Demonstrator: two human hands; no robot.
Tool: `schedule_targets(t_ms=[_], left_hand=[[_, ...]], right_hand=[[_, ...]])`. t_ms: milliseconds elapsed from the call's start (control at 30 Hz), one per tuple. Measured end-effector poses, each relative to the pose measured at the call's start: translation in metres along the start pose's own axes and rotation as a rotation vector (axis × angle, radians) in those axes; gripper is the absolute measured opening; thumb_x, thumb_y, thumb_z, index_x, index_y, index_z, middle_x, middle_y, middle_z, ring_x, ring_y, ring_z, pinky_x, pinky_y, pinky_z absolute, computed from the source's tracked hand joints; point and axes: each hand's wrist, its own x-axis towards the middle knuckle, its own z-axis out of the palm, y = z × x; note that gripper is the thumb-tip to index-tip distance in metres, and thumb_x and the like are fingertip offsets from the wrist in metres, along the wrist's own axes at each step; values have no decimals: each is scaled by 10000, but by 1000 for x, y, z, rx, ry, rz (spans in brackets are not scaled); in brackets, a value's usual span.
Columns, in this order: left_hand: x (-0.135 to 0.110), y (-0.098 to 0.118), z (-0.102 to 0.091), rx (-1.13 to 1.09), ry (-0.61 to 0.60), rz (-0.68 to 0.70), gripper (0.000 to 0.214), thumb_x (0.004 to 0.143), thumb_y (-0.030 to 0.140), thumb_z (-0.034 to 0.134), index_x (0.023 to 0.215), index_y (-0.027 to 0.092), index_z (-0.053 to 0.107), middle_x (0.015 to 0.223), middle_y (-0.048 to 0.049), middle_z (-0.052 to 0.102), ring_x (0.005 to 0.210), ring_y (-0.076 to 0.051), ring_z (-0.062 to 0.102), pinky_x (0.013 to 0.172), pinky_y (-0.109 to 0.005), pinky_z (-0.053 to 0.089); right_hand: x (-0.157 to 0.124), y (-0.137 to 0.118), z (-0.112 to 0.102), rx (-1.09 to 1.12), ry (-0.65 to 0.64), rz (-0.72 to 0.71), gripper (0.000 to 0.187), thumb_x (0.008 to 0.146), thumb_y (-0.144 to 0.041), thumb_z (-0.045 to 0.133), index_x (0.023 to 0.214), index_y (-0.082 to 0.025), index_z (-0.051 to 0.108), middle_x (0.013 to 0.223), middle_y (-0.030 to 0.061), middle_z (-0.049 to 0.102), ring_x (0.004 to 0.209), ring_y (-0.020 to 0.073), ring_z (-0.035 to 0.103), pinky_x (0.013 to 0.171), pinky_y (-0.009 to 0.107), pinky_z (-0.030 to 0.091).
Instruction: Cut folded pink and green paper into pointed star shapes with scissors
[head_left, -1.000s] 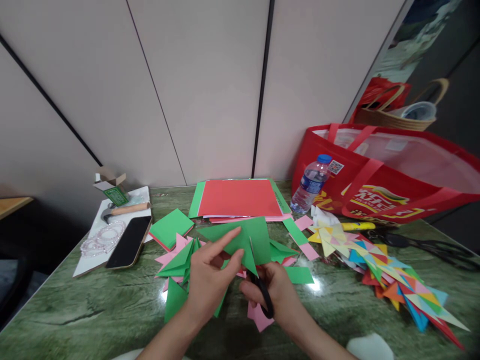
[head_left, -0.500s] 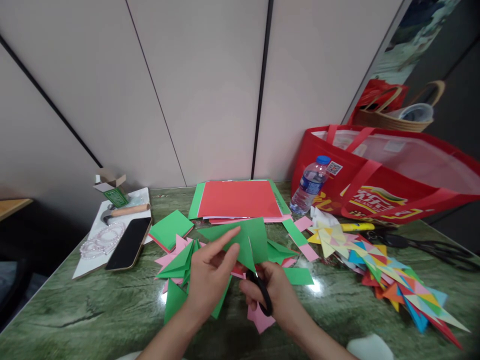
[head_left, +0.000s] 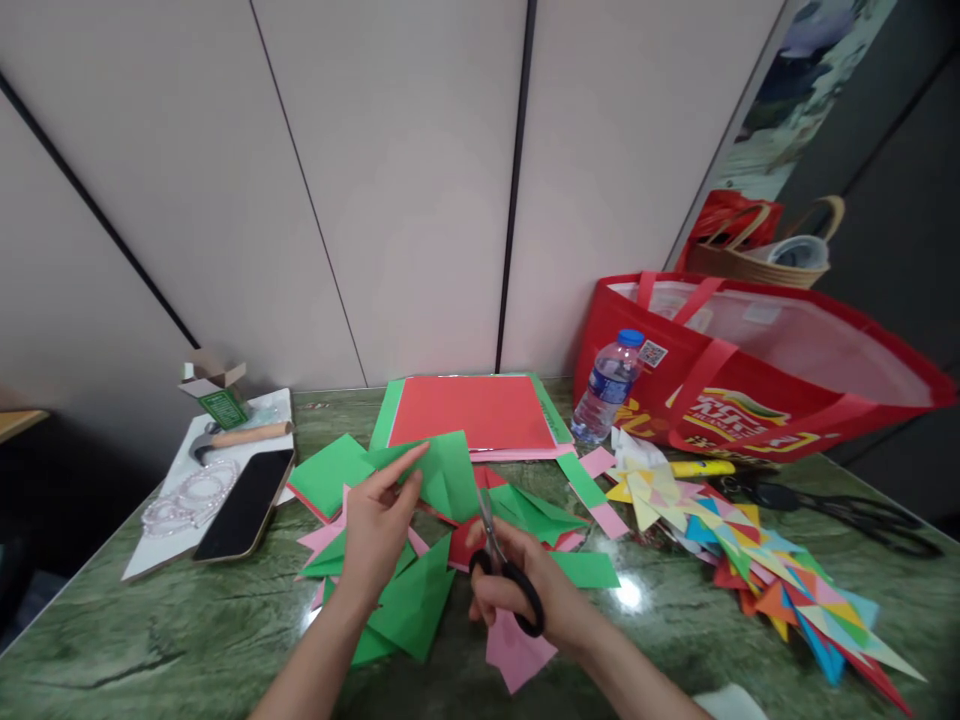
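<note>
My left hand (head_left: 377, 530) pinches a green paper sheet (head_left: 442, 472) and holds it up above the table. My right hand (head_left: 525, 590) grips black-handled scissors (head_left: 501, 572), blades pointing up, just right of the sheet. Under both hands lies a heap of green paper triangles (head_left: 409, 600) and pink paper pieces (head_left: 517, 650) on the green marble table (head_left: 187, 630). A stack of red, green and pink paper sheets (head_left: 472, 412) lies behind.
A phone (head_left: 246, 503), bead bracelets (head_left: 184, 495), a hammer (head_left: 232, 437) and a small box (head_left: 214, 392) lie on a white board at left. A water bottle (head_left: 606, 385), red tote bag (head_left: 757, 370), colourful folded paper chain (head_left: 750, 550) and second scissors (head_left: 840, 507) are at right.
The green sheet has parted from the scissors: my left hand carried it left, and a cut green piece now lies on the table. My right hand with the scissors dropped slightly.
</note>
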Motion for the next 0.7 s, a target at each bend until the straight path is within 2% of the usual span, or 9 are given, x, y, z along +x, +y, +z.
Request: schedule_targets(t_ms=[167,333,467,533,700], left_hand=[[-5,2,7,-154,-133,-128,402,713,276,644,1096,155,658,562,16,615,438,-118,546,450,-216,419],[-7,5,14,-328,-128,-210,354,650,267,704,984,152,712,643,-10,652,492,-89,484,450,-191,422],[-8,1,16,-334,-144,-223,348,635,259,718,971,167,720,675,-24,665,555,-105,495,493,-194,422],[-9,-3,17,-258,-148,-211,371,642,276,710,995,163,712,634,-15,649,509,-96,461,456,-193,389],[-13,-12,23,-52,-172,-174,357,682,307,663,1000,150,711,435,48,497,400,-62,309,377,-178,258]], right_hand=[[1,-3,-7,-35,-3,-7,435,749,-312,691,1090,-189,450,574,-66,547,489,89,517,545,240,438],[2,-3,-8,-52,-34,25,503,700,-292,737,1109,-179,467,678,-30,559,586,98,514,527,200,381],[5,0,-9,-41,-6,4,602,689,-288,745,1188,-185,426,717,-22,538,610,101,473,527,199,356],[5,1,-9,-46,4,-20,545,691,-281,745,1147,-188,461,738,-23,519,625,101,448,558,209,359],[6,3,-6,-60,16,-52,295,701,-291,734,894,-166,550,739,-24,492,651,108,415,604,226,359]])
